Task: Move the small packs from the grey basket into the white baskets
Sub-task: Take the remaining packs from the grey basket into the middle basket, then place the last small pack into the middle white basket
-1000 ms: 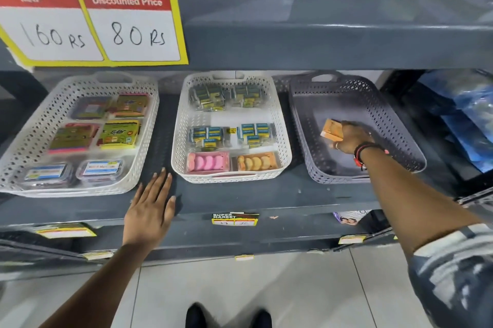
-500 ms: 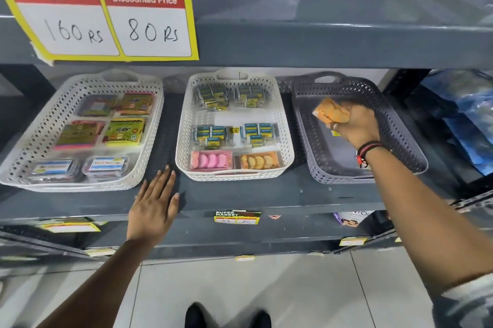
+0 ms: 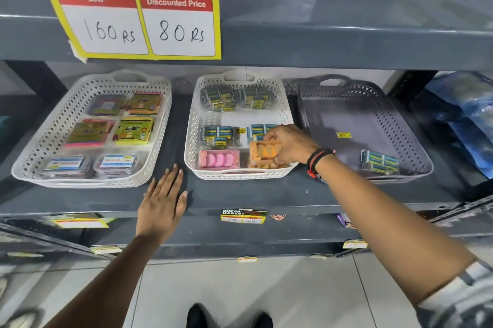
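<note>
My right hand (image 3: 290, 145) grips an orange pack (image 3: 264, 151), tilted just above another orange pack (image 3: 262, 165) in the front right corner of the middle white basket (image 3: 194, 141). That basket also holds a pink pack (image 3: 218, 160) and several blue-and-yellow packs. The grey basket (image 3: 360, 103) on the right holds one blue-and-yellow pack (image 3: 380, 162) near its front right corner and a small yellow label (image 3: 343, 135). The left white basket (image 3: 34, 146) holds several flat packs. My left hand (image 3: 162, 199) lies flat, fingers spread, on the shelf between the two white baskets.
An upper shelf (image 3: 346, 42) hangs low over the baskets, with a yellow price sign (image 3: 138, 20) on its edge. Blue plastic-wrapped goods (image 3: 469, 119) sit right of the grey basket. Price tags line the shelf's front edge (image 3: 243, 216). My shoes (image 3: 197, 317) stand on the tiled floor.
My right hand lifted the orange pack out of the grey basket and carried it left over the middle white basket's front right corner. My left hand stayed flat on the shelf.
</note>
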`<act>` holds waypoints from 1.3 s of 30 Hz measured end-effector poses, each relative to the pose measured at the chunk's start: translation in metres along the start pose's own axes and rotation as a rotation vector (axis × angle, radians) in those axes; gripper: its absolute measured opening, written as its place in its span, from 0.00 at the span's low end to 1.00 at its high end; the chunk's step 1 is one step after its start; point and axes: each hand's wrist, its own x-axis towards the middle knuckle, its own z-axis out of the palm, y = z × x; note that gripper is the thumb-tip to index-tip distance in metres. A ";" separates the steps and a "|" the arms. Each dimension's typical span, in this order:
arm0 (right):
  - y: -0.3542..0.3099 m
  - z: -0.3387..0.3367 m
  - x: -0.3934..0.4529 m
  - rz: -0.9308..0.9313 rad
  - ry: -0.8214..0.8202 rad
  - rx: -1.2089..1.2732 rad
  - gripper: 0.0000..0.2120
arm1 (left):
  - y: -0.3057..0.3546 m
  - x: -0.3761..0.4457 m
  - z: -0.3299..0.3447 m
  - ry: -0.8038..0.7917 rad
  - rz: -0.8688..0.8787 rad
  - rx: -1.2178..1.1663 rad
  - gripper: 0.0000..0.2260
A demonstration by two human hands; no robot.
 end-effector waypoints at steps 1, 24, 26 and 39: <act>0.001 0.004 0.002 -0.009 -0.006 -0.018 0.31 | 0.002 0.001 0.000 -0.005 0.001 0.000 0.26; 0.188 -0.021 -0.068 0.434 0.156 0.073 0.39 | 0.000 -0.002 -0.004 -0.026 0.024 0.009 0.27; 0.195 -0.020 -0.070 0.462 0.115 0.036 0.35 | -0.004 -0.003 -0.002 -0.028 0.014 0.015 0.27; 0.207 -0.024 -0.061 0.469 0.072 -0.026 0.24 | -0.002 -0.003 -0.004 -0.035 0.008 -0.015 0.28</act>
